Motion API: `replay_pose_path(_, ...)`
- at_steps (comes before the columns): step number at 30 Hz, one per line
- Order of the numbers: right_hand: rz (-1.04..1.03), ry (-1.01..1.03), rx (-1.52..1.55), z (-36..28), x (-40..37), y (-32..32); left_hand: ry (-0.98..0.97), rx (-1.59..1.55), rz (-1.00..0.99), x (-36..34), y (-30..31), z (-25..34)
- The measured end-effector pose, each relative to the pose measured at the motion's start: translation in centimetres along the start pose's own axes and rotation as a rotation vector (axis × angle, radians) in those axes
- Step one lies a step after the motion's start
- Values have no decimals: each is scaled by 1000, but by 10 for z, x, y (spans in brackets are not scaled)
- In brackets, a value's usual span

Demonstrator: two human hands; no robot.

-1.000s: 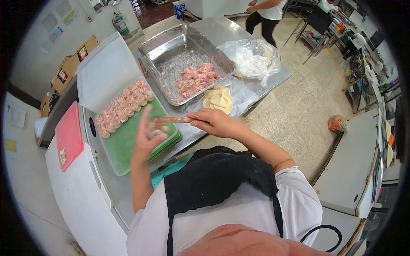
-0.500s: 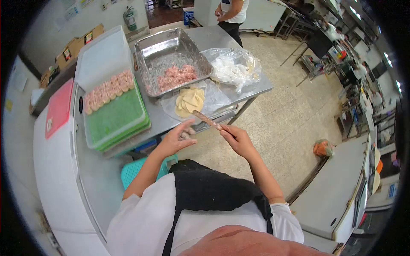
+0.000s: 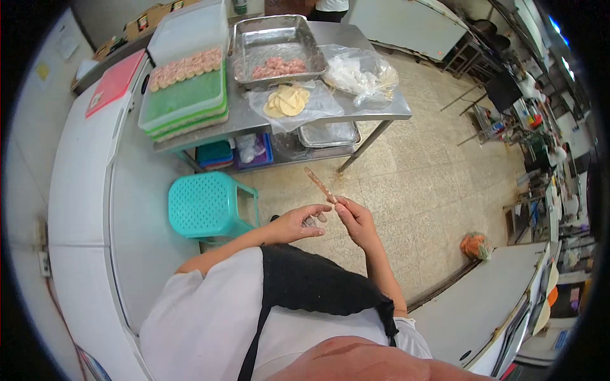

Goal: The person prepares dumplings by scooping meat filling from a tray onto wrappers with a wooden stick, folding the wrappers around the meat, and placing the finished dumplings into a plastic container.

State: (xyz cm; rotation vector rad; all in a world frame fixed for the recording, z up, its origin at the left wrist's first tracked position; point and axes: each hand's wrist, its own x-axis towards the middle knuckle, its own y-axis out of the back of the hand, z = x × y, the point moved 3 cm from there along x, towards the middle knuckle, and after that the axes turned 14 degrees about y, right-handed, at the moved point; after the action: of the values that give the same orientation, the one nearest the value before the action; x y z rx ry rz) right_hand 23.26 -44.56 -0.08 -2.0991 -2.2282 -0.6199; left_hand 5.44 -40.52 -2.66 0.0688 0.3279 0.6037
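Note:
My right hand (image 3: 356, 221) is closed around the lower end of a narrow flat stick (image 3: 318, 183) smeared with something pinkish-brown, its tip pointing up and left. Just left of it, my left hand (image 3: 298, 223) is half curled, thumb and index finger apart, with whitish residue on the fingers; I make out nothing held in it. Both hands are in front of my black apron, short of the steel table (image 3: 381, 113). On the table lie round pale dough wrappers (image 3: 286, 101) on a plastic sheet, and ground meat (image 3: 277, 66) sits in a deep metal pan (image 3: 270, 32).
Rows of meat-filled dumplings (image 3: 187, 68) stand on stacked green-lined trays (image 3: 181, 105). A plastic bag (image 3: 361, 75) is at the table's right. A turquoise stool (image 3: 202, 202) stands before the table, beside a white chest freezer (image 3: 82, 190). Another person (image 3: 332, 7) stands behind the table.
The table and its contents now appear higher and farther from me, with the stool and lower shelf in full view. Both hands are lower in view and the stick tip has left the wrappers' edge.

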Motion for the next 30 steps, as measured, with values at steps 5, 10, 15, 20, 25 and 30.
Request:
replay_pose_path(5,19,-54,59,-6,-10,3,30,139,53,-4,-12,-1)
replay_pose_path(10,-7,-124,140,5,-8,10,-48,322,325,24,26,-26)
replay_pose_path(15,-12,-175,191,20,17,16,30,359,626,58,136,-45)
replay_pose_path(20,-31,-118,175,42,57,19,28,348,803,85,217,-26)
replay_pose_path(25,24,-137,135,43,118,38,-72,517,837,158,269,-12)
replay_pose_path(30,105,-160,82,52,166,55,-88,681,812,250,305,-49)
